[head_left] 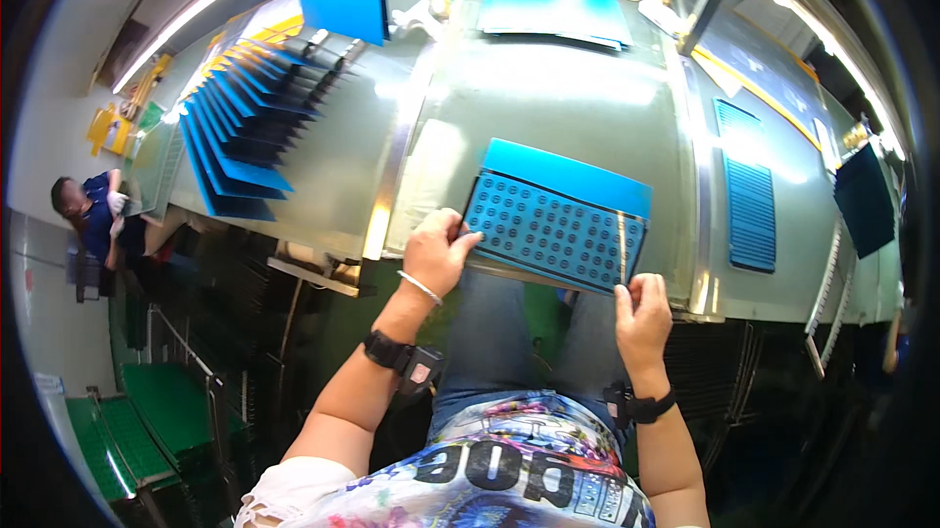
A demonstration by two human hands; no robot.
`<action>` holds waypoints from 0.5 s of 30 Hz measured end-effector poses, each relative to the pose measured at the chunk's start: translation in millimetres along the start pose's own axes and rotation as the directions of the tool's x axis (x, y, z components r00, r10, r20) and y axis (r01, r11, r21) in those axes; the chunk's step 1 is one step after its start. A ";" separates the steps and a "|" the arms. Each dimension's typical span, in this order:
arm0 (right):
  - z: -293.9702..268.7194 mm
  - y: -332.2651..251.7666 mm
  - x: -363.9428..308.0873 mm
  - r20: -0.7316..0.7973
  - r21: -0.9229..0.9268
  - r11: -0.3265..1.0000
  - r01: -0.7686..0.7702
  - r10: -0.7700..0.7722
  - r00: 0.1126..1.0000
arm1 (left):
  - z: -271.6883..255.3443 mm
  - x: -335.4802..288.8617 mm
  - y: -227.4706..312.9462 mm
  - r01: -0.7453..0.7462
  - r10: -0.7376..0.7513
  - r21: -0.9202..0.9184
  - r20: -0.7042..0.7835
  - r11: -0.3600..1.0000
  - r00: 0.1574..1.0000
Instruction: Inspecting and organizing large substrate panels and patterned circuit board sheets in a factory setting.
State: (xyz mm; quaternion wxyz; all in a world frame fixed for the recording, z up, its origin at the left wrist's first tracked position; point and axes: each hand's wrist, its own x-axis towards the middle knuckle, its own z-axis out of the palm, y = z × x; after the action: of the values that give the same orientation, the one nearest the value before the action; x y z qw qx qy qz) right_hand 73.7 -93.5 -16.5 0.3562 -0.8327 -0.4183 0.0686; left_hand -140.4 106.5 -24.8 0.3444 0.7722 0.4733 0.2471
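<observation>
The dotted board [558,234] is held over the near part of the tabletop [431,176]. A plain blue strip [568,174] shows along its far edge; whether it is separate, I cannot tell. The left hand [441,252] has its fingers pinching the board's left edge, the right hand [644,318] its near right corner, likely so the circles stay uncovered. Left of the board, blue panels [240,174] stand fanned, presumably keeping faces apart. Beyond it lie stacked sheets [553,9]; right of it, a striped panel [750,205].
</observation>
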 end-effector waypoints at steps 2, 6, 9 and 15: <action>-2.2 0.6 -0.6 -0.001 0.029 0.999 -0.016 0.016 1.000 | 1.0 -0.6 3.5 -0.073 0.074 0.159 0.001 0.985 0.997; 1.2 0.3 -0.2 0.000 0.067 0.998 -0.014 0.014 1.000 | 1.6 -3.3 -0.1 -0.079 0.081 0.224 0.001 0.971 0.997; -0.8 -1.5 -0.6 0.010 0.058 0.998 -0.023 0.023 1.000 | 4.5 -5.9 -5.4 -0.141 0.151 0.267 -0.020 0.953 0.988; -11.4 -15.7 9.8 -0.049 -0.166 0.979 0.115 -0.124 0.991 | -0.1 -5.7 9.2 -0.306 0.390 0.478 -0.084 0.824 0.917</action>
State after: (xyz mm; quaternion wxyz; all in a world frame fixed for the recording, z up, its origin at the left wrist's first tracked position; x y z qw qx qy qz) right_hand 74.5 -86.1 3.9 0.3028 -0.8340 -0.4612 -0.0118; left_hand -137.8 98.4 -18.0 0.0592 0.8793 0.3973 0.2561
